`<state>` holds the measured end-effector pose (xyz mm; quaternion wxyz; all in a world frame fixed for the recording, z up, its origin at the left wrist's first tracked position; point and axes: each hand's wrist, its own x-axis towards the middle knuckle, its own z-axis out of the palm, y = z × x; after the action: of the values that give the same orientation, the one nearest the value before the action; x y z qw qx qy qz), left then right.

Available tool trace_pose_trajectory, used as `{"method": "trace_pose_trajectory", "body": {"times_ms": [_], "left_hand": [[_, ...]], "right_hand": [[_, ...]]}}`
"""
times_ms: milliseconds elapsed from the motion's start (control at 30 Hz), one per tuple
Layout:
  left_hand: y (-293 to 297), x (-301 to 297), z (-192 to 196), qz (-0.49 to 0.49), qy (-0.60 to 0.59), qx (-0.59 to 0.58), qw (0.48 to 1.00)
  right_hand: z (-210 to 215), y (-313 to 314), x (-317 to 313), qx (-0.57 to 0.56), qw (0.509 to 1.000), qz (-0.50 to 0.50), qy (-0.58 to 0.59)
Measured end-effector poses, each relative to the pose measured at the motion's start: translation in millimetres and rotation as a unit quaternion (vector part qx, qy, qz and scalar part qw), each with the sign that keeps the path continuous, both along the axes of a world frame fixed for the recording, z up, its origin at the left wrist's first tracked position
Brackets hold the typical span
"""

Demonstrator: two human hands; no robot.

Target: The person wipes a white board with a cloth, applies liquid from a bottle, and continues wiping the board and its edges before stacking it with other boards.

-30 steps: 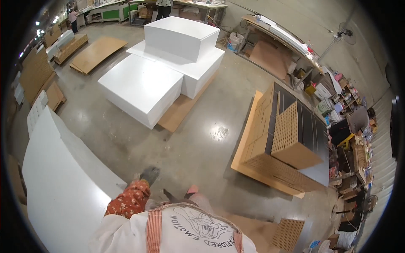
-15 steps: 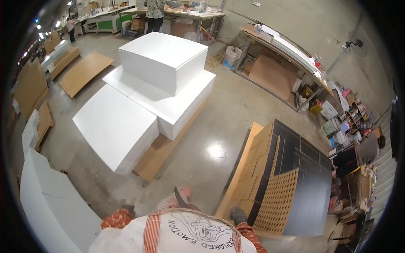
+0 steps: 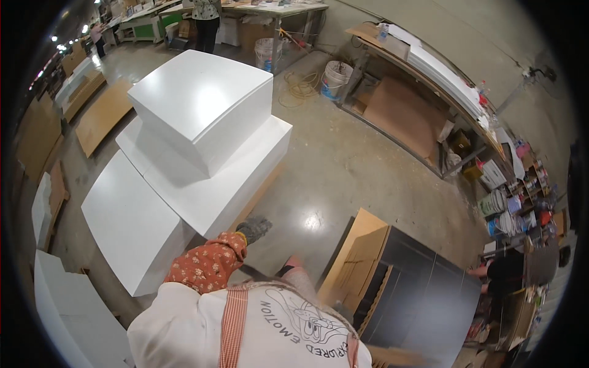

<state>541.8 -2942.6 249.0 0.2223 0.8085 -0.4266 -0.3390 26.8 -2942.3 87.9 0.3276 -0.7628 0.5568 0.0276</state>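
Note:
My left hand (image 3: 254, 229), in a dark grey knit glove, is in front of my body with its fingers loosely stretched out. It holds nothing that I can see and is blurred by motion. Nearest to it are tall stacks of white boards: a front left stack (image 3: 132, 221), a middle stack (image 3: 236, 184) and a higher stack (image 3: 202, 92) on top. A brown sheet (image 3: 261, 187) shows beneath their right side. My right hand is out of sight. Low on the right lies a pile of black panels (image 3: 429, 288) beside brown cardboard (image 3: 353, 260).
A workbench (image 3: 411, 92) stands along the right wall, with a white bucket (image 3: 336, 80) and a coiled yellow hose (image 3: 300, 88) near it. One person (image 3: 207, 24) is at the back, another (image 3: 521, 264) at the far right. Brown boards (image 3: 104, 116) lie at the left.
My left hand has swung forward and right, beside the white stacks. My right hand has dropped out of view. The view has shifted, and the lattice panel on the black pile is now mostly out of sight.

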Motion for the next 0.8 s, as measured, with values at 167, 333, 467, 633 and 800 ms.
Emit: {"method": "trace_pose_trajectory", "body": {"times_ms": [167,333,467,633,800], "left_hand": [[31.2,50.5,-85.5,-0.281,-0.148,0.116,0.941],[26.1,98.6,-102.0,-0.173,-0.074,0.264,0.946],[-72.6,152.0,-132.7,-0.139,-0.060,0.306,0.940],[-290.9,220.6,-188.1,-0.225,-0.152,0.235,0.933],[-648.2,239.0,-96.2,-0.343,-0.336,-0.121,0.869]], "right_hand": [[131.9,-209.4,88.5,0.071,0.994,-0.077,0.003],[77.5,-362.8,100.4,0.081,0.985,-0.149,-0.013],[67.6,-446.7,130.6,0.163,0.979,-0.118,0.019],[116.6,-501.9,169.6,0.105,0.976,0.112,0.155],[118.1,-571.1,142.3,0.137,0.977,-0.047,0.158]]}}
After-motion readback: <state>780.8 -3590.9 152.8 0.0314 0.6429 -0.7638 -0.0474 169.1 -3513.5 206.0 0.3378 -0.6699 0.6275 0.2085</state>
